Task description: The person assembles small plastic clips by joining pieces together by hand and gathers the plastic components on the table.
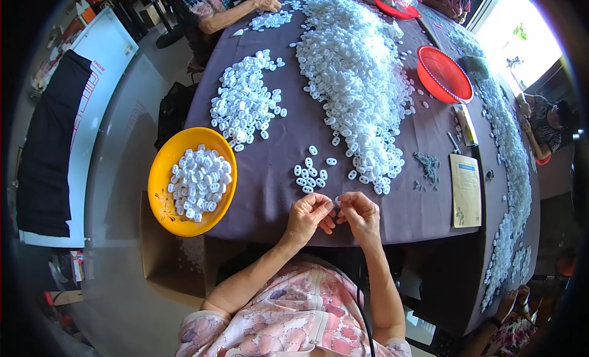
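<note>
Over the table's near edge, my left hand and my right hand meet with their fingertips pinched together. Between them shows a bit of a small white plastic piece, mostly covered by my fingers. Just beyond lies a small group of white oval pieces with two holes. A large heap of the same white pieces runs away from me down the table's middle. Farther left is a looser pile of them.
At the left edge, a yellow bowl holds white pieces. To the right are a red basket, small grey bits, and a tan notebook. Other people sit around the dark-covered table. A cardboard box stands below the bowl.
</note>
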The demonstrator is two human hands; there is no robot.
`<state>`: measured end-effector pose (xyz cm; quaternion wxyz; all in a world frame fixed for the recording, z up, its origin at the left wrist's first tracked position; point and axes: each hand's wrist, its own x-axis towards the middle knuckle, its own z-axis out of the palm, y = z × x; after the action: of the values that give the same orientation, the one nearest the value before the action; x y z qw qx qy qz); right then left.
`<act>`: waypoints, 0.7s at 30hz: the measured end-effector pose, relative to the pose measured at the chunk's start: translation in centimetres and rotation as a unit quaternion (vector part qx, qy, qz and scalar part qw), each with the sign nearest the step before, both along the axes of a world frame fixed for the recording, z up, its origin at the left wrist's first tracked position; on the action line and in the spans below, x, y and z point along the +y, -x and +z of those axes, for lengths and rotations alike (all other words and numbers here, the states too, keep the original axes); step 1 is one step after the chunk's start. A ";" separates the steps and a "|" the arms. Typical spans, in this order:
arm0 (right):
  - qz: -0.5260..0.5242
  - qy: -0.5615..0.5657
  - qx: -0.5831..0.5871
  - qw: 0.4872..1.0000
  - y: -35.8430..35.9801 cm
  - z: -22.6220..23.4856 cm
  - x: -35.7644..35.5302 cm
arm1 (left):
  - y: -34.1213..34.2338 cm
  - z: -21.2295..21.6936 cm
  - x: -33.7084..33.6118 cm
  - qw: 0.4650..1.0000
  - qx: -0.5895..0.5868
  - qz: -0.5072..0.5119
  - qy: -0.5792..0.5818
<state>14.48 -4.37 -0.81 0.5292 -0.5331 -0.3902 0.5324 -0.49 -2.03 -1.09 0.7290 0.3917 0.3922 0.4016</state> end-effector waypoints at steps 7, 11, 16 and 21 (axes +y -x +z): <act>0.043 -0.008 -0.079 0.996 -0.4 0.4 -0.3 | 0.2 0.0 0.0 1.000 -0.008 -0.007 0.011; 0.012 -0.022 -0.071 0.997 0.3 0.3 -0.1 | 0.2 -0.2 0.0 1.000 -0.015 -0.013 0.012; -0.002 -0.018 0.041 0.999 0.3 0.2 -0.3 | 0.0 0.1 -0.1 1.000 -0.012 0.001 0.007; 0.028 -0.020 -0.004 0.999 0.1 0.3 -0.3 | -0.1 0.1 -0.1 1.000 0.021 -0.012 -0.015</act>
<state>14.43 -4.66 -0.50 0.5227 -0.5134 -0.4178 0.5373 -0.43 -2.13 -0.94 0.7192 0.4156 0.3963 0.3911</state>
